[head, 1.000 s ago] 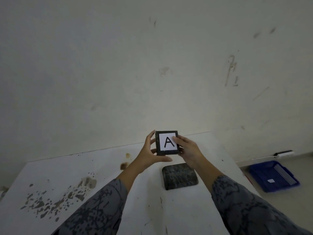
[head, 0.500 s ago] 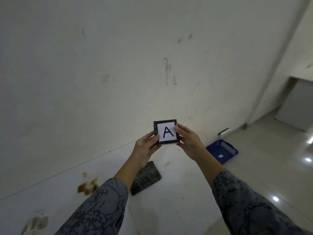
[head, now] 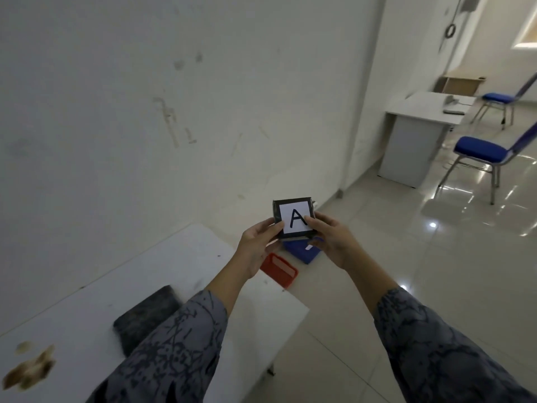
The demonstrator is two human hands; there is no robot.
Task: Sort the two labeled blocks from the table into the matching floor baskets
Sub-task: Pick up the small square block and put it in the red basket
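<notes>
A black block with a white "A" label (head: 293, 219) is held up in front of me past the table's right end. My left hand (head: 258, 245) grips its left edge and my right hand (head: 331, 241) grips its right edge. A second dark block (head: 145, 317) lies flat on the white table (head: 189, 266), label not visible, partly behind my left sleeve. On the floor beyond the table a red basket (head: 279, 269) and a blue basket (head: 302, 250) stand side by side, the blue one partly hidden by my hands.
Brown stains (head: 29, 369) mark the table's near left. A white wall runs along the left. To the right are glossy floor tiles, a white desk (head: 418, 135) and two blue chairs (head: 482, 154).
My view has swung to the right. The "A" block stays in both hands, the table block has slid toward the lower left of view, and the red basket, desk and chairs have come into view.
</notes>
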